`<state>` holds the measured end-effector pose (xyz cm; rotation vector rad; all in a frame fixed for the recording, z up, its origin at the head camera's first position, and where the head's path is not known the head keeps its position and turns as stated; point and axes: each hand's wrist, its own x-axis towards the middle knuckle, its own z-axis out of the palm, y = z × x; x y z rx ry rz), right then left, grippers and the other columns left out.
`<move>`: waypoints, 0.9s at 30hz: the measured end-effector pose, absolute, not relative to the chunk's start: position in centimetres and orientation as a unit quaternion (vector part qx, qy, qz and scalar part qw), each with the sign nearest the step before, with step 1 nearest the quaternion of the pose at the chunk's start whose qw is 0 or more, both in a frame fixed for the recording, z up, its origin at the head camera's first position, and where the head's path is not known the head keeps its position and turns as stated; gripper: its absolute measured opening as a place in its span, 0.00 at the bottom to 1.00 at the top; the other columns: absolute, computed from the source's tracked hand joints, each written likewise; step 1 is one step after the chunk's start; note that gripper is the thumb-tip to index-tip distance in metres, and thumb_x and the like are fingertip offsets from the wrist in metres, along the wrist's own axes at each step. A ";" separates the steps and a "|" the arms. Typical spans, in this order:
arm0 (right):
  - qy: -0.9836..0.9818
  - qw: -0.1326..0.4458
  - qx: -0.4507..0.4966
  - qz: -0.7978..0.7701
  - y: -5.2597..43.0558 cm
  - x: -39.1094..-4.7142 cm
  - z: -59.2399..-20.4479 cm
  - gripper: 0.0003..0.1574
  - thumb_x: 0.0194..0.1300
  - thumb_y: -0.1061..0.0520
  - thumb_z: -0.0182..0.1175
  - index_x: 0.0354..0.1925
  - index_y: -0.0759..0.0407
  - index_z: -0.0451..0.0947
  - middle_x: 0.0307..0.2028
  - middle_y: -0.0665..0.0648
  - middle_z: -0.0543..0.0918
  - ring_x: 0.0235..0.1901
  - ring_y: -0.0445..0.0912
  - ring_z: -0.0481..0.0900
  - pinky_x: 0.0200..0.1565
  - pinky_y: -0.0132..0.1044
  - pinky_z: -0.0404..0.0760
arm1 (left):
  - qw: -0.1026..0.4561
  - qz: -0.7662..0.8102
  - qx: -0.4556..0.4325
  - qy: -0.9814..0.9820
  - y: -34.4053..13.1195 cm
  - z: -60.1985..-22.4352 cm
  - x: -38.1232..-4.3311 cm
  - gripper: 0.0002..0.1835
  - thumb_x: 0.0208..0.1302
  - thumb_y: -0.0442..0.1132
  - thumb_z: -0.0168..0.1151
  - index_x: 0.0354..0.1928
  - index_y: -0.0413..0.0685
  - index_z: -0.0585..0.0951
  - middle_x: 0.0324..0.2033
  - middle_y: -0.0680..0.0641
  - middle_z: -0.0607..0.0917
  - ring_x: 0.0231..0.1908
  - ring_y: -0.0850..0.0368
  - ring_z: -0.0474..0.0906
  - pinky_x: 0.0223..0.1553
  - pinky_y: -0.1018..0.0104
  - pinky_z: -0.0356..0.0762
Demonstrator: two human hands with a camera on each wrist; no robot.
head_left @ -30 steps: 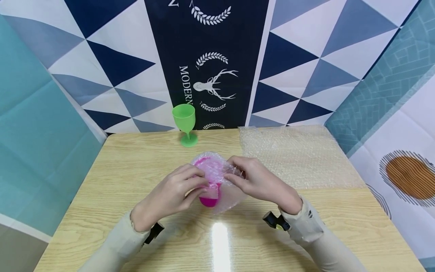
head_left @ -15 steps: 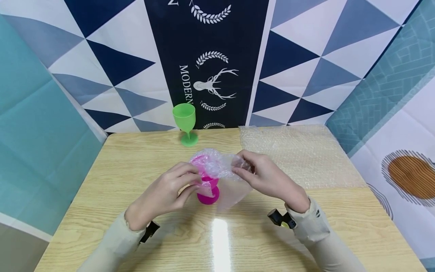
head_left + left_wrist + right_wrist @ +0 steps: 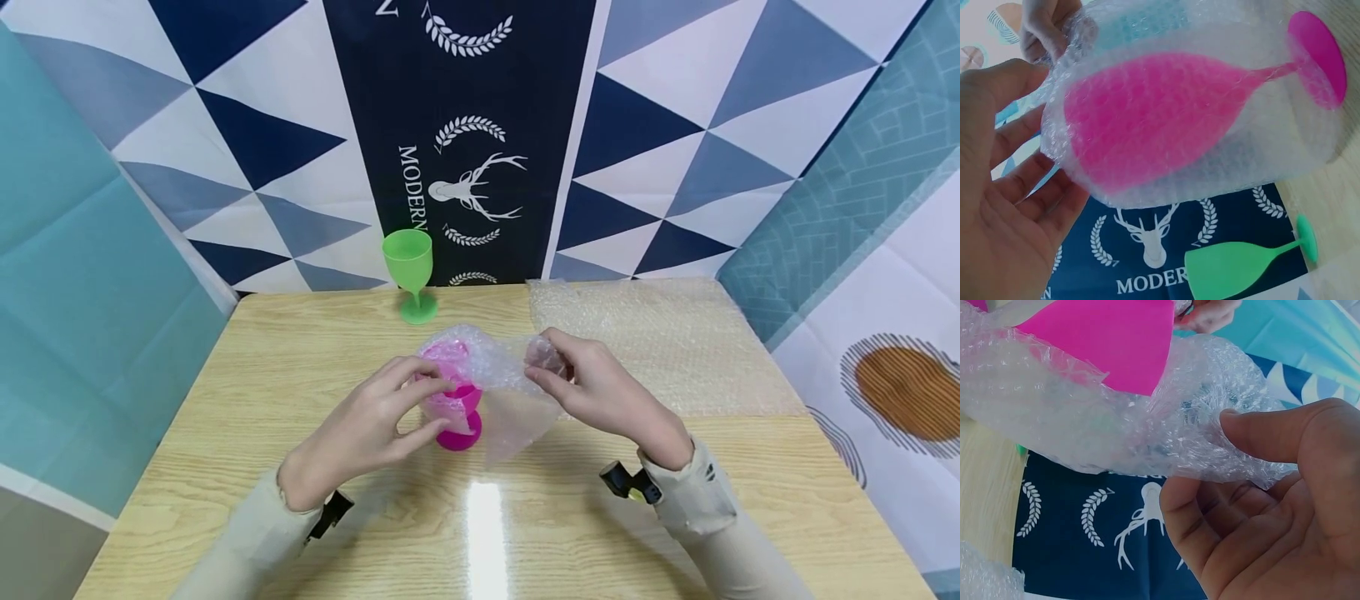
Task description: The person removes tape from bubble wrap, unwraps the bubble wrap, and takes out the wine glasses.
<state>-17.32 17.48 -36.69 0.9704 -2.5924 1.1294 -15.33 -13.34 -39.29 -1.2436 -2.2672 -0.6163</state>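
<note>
We have the left hand (image 3: 363,421) with its thumb and fingers bent about the mouth end of the pink goblet (image 3: 467,401), holding it through the wrap (image 3: 491,360); the thumb and fingertips stand apart with the wrapped bowl between them. On the right hand (image 3: 609,392) we see the thumb and fingers pinched on a crumpled end of the wrap, drawn out to the right of the left fingertips. The pink goblet sits at the left fingertips, between the two hands. Its foot pokes out of the wrap on the person's side of those fingers; we cannot tell whether it touches the table (image 3: 315,333). In the right wrist view we find a patch of pink bowl bare, beyond the right thumb's tip, with bubbled film round it.

Past the left fingers, at the table's back edge, we see the green goblet (image 3: 408,260) standing upright. Behind it hangs a patterned backdrop (image 3: 555,92) with a stag's head. Beyond the right fingers and to their right, we note a sheet (image 3: 667,358) of bubble film spread flat on the table.
</note>
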 end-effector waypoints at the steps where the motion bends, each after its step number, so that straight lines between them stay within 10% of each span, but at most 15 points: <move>1: -0.866 0.075 0.322 0.376 17.5 -17.3 -36.7 0.07 0.69 0.64 0.65 0.42 0.55 0.78 0.29 0.48 0.82 0.26 0.41 0.76 0.28 0.31 0.81 | 0.243 -0.220 -0.453 -0.829 -13.2 -39.4 -15.4 0.19 0.63 0.43 0.74 0.53 0.44 0.85 0.52 0.46 0.83 0.53 0.53 0.80 0.58 0.60 0.84; 27: -0.883 0.070 0.282 0.369 20.7 -18.2 -38.1 0.05 0.71 0.64 0.63 0.43 0.56 0.78 0.30 0.50 0.83 0.27 0.38 0.77 0.31 0.32 0.80 | 0.243 -0.194 -0.443 -0.841 -14.4 -39.6 -15.9 0.05 0.63 0.34 0.72 0.40 0.43 0.86 0.41 0.49 0.86 0.50 0.52 0.79 0.60 0.63 0.81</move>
